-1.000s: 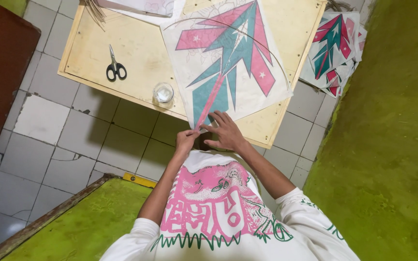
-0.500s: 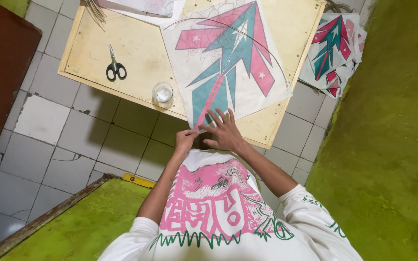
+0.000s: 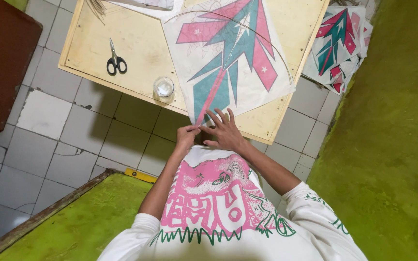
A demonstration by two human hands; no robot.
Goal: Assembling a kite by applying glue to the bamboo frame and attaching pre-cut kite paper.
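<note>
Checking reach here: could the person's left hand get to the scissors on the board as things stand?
Probably yes: the left hand pinches the kite tip, and only a small glass jar stands beside the bare board path to the scissors.

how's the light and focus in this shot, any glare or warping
Head view: soft even light, only faint shadows under the hands at the kite; mild glare on the jar and pale floor tiles; scissors sharp; wide-lens bend along the board edges; shirt at the bottom slightly soft.

Thin matt paper kite [image 3: 228,58] on smooth pale wooden board [image 3: 136,48].
</note>
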